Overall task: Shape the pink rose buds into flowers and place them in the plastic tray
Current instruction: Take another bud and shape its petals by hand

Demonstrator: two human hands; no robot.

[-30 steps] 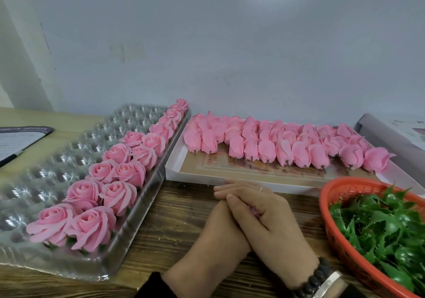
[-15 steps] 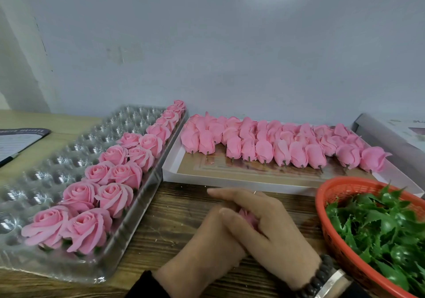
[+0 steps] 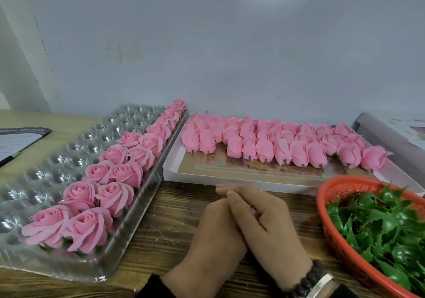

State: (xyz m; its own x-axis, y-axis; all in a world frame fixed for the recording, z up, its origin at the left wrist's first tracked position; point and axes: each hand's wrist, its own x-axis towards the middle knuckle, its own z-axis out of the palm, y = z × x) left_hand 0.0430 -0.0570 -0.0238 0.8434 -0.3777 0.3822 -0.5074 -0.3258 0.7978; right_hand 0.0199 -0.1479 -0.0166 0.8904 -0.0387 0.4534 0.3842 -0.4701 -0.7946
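1. Pink rose bud [image 3: 254,212]: pressed between both palms over the counter [image 3: 174,217], only a sliver showing; probably soft, light, easily bruised, so take it by the base
2. Left hand [image 3: 213,235]: fingers hidden, grip cannot be told
3. Right hand [image 3: 264,219]: fingers curled over the bud
4. Plastic tray [image 3: 46,159]: two rows of shaped flowers [image 3: 110,194]
5. White box [image 3: 230,178]: unshaped buds [image 3: 264,145]

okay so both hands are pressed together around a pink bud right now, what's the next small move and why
Probably keep rolling the bud between the palms: the right hand covers the left hand, only a sliver of pink shows, so it is not yet opened. Then it goes into the plastic tray beside the finished roses.
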